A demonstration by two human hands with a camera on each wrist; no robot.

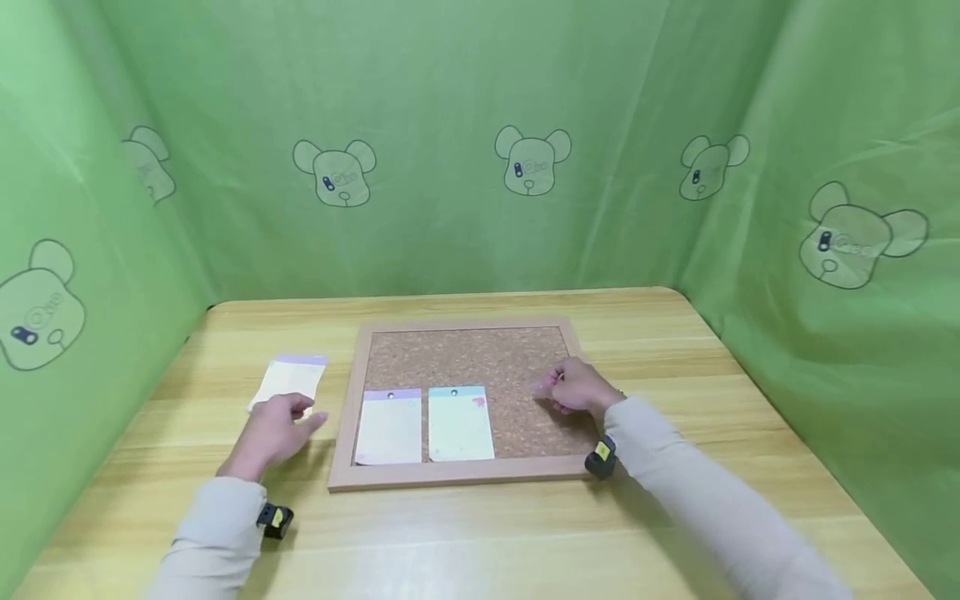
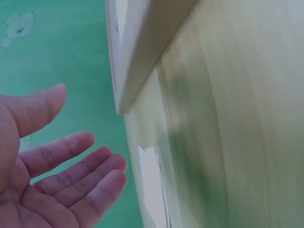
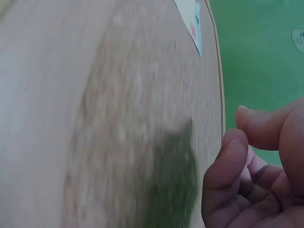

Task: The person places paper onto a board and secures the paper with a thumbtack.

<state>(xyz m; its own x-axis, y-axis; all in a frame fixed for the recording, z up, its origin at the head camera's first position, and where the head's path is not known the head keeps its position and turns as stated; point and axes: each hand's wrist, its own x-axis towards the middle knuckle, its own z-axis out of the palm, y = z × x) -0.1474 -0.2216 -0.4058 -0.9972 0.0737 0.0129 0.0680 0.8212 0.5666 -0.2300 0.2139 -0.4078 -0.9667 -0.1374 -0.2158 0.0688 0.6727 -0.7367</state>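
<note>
The board (image 1: 465,358) is rough cork (its frame (image 1: 450,473) smooth, matt wood). The notes (image 1: 390,429) look like matt paper, the tabletop (image 1: 420,542) glossy wood.

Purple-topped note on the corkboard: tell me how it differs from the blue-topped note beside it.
The purple-topped note has a purple strip; the blue-topped note has a light blue one. The purple-topped note lies by the frame's left side, the blue-topped note nearer the middle of the corkboard. The blue-topped note shows a pink mark at upper right; the purple-topped note's mark there is paler. Both have pale sheets.

two notes (image 1: 390,429) on corkboard (image 1: 465,354), third note (image 1: 291,379) left of it
</note>
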